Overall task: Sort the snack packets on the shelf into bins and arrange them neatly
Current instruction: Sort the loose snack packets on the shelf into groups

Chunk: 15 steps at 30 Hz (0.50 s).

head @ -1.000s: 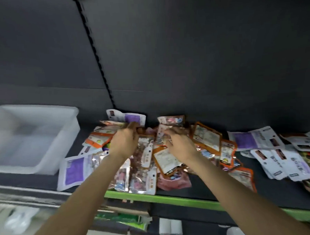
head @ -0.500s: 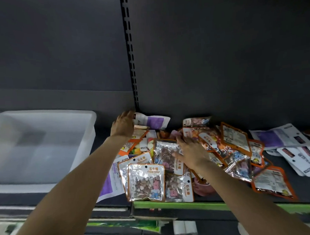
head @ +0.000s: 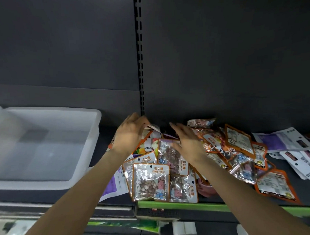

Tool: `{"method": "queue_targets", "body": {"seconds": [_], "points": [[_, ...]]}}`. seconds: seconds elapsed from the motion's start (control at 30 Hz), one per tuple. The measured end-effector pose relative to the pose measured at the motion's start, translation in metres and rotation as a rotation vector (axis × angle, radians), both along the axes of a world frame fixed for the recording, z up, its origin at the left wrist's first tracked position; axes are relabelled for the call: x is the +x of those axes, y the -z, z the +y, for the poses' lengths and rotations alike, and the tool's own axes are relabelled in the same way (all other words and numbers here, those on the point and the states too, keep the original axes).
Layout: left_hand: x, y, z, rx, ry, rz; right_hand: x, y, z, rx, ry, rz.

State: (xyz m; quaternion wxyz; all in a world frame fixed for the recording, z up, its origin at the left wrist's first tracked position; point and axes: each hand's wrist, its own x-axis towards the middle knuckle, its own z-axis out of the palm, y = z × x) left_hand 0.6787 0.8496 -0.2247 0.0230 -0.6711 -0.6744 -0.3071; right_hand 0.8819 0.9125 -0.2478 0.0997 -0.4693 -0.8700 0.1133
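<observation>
Shelf (head: 298,187), dark, green front edge. Stock in disorder.

Bin (head: 44,146): white plastic, on the shelf at left, well apart from most of the stock. Interior blurred; no packet can be made out in it. A second bin's edge shows at far left.

Packets (head: 171,166): one loose heap at shelf centre, overlapping, running right. Clear candy packets (head: 150,182) at the front edge, three or four, faces up, print upright toward the viewer, long axes running front to back; one beside them lies turned, its label sideways. Orange-edged packets (head: 239,140) to the right, mostly back-side up, long axes skewed at mixed angles. White-and-purple packets (head: 281,139) at far right, flat, long axes roughly left to right; another pokes out under the heap at left.

Left hand (head: 131,134): at the rear left of the heap, fingers curled on the top edge of an orange-edged packet; grip appears to be a pinch.

Right hand (head: 186,141): fingers straight, spread, hovering just above the heap's middle, holding nothing.

Progress, judged: early. No type grouped, nothing seen binned, no neat rows. Remaining: nearly all sorting, all arranging.
</observation>
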Motion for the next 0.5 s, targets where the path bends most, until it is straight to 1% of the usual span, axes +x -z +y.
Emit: {"method": "queue_targets", "body": {"seconds": [0.03, 0.1, 0.17, 0.23, 0.3, 0.37, 0.43, 0.5], "points": [[-0.001, 0.002, -0.008, 0.025, 0.031, -0.007, -0.006, -0.002, -0.001, 0.021, -0.012, -0.022], [-0.007, 0.007, -0.019, -0.016, 0.015, -0.08, -0.015, -0.006, -0.006, 0.082, 0.014, -0.041], [-0.015, 0.014, -0.027, -0.127, -0.101, -0.198, -0.019, -0.007, -0.009, 0.142, 0.045, -0.039], [-0.026, 0.027, -0.036, -0.279, -0.228, -0.272, -0.019, -0.009, -0.009, 0.155, 0.051, -0.04], [-0.035, 0.042, -0.05, -0.472, -0.286, -0.281, -0.019, -0.01, -0.009, 0.102, 0.02, -0.067], [-0.043, 0.056, -0.063, -0.642, -0.301, -0.28, -0.021, -0.009, -0.013, 0.024, -0.028, -0.121], [-0.047, 0.065, -0.073, -0.734, -0.299, -0.24, -0.022, -0.006, -0.019, -0.021, -0.044, -0.127], [-0.049, 0.068, -0.076, -0.755, -0.299, -0.199, -0.023, -0.003, -0.024, -0.011, -0.02, -0.116]]}}
